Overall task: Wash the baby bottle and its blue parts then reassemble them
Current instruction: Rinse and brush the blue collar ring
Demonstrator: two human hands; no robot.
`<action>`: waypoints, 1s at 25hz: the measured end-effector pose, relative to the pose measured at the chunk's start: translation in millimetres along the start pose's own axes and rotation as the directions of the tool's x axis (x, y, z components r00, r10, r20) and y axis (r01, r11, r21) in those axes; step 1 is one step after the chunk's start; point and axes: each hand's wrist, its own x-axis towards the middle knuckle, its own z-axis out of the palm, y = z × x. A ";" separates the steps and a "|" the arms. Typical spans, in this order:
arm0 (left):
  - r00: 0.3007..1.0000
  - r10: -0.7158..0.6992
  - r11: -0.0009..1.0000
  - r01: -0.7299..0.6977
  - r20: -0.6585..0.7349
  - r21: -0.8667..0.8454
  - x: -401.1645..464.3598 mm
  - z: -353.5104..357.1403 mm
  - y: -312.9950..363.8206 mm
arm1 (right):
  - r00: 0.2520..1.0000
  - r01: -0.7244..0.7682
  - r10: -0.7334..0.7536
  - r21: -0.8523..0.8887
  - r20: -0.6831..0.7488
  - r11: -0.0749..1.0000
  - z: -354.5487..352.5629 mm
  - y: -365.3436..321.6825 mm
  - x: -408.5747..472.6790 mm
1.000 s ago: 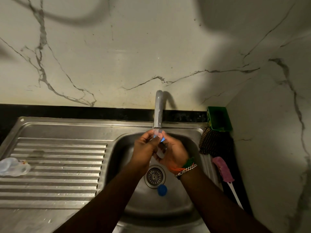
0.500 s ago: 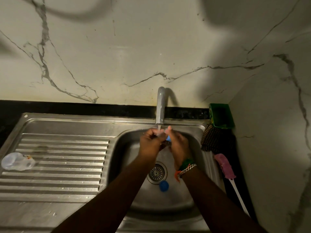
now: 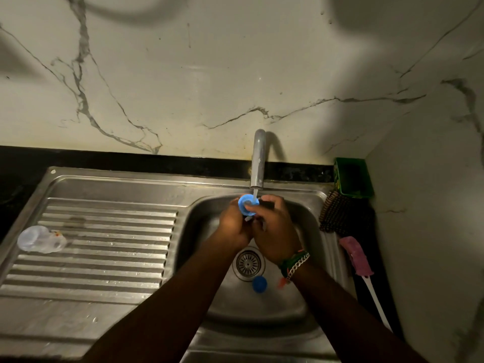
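Under the running tap [image 3: 258,163] I hold a blue ring-shaped bottle part [image 3: 246,204] over the steel sink basin [image 3: 207,218]. My left hand [image 3: 233,226] grips it from below and the left. My right hand [image 3: 275,229] closes on it from the right, thumb across its top; a dark piece shows between the fingers. Water falls onto the ring. A second blue part [image 3: 259,284] lies in the basin beside the drain [image 3: 247,263]. The clear baby bottle [image 3: 39,239] lies on its side at the draining board's left edge.
The ribbed draining board [image 3: 104,244] spreads left of the basin. At the right rim lie a dark bristle brush [image 3: 335,213] and a pink bottle brush with a white handle [image 3: 358,258]. A green holder [image 3: 352,178] stands in the back corner. Marble walls close the back and right.
Both hands have risen closer to the spout, and the blue ring has turned so its open face shows under the water. The view has shifted slightly downward.
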 end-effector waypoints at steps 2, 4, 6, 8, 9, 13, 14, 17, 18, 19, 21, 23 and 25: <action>0.999 -0.025 0.999 0.026 -0.031 0.041 -4.3 8.3 -1.4 | 0.997 -0.044 0.023 -0.287 -0.076 0.957 -13.5 -6.6 -1.4; 0.998 -0.051 0.997 0.052 -0.024 0.050 -7.5 16.0 -2.5 | 0.988 -0.053 -0.014 -0.434 -0.152 0.899 -22.8 -12.0 -3.8; 0.998 -0.066 0.994 0.068 -0.019 0.089 -8.8 18.5 -2.9 | 0.996 -0.014 -0.029 -0.490 -0.080 0.872 -25.0 -10.7 -3.4; 0.999 -0.041 0.988 0.042 -0.008 0.150 -8.5 17.8 -4.9 | 0.999 -0.012 -0.014 -0.518 -0.046 0.856 -24.9 -7.4 -2.6; 1.000 -0.023 0.986 0.023 -0.001 0.167 -8.3 17.0 -5.4 | 0.998 -0.020 -0.019 -0.542 -0.066 0.840 -24.4 -5.5 -2.6; 0.998 0.061 0.986 -0.056 -0.023 0.154 -1.2 18.7 -3.5 | 1.000 -0.013 0.005 -0.533 -0.018 0.846 -22.9 -10.1 -1.5; 0.996 0.083 0.982 -0.078 -0.018 0.173 1.8 17.0 -4.9 | 1.000 -0.024 0.027 -0.490 0.000 0.871 -22.8 -12.2 -0.7; 0.988 0.152 0.956 -0.145 -0.007 0.254 -0.1 12.7 -8.7 | 0.994 -0.090 0.108 -0.328 0.037 0.940 -17.0 -15.4 0.6; 0.983 0.183 0.946 -0.178 0.010 0.271 1.5 10.1 -8.0 | 0.985 -0.138 0.156 -0.195 0.079 0.971 -11.3 -13.5 1.4; 0.976 0.213 0.937 -0.219 0.052 0.271 2.5 7.4 -6.4 | 0.971 -0.197 0.192 0.024 0.139 0.980 -7.2 -13.4 1.9; 0.958 0.276 0.933 -0.286 0.078 0.219 3.6 3.9 -0.8 | 0.964 -0.259 0.210 0.417 0.160 0.871 -2.2 -17.2 1.9; 0.972 0.232 0.960 -0.234 0.032 0.156 3.6 4.1 5.0 | 0.992 -0.125 0.127 0.364 0.018 0.923 -4.8 -18.5 -2.5; 0.985 0.172 0.964 -0.175 0.032 0.198 4.7 3.7 2.4 | 0.987 0.019 -0.026 -0.047 -0.156 0.999 -3.0 -11.0 -4.7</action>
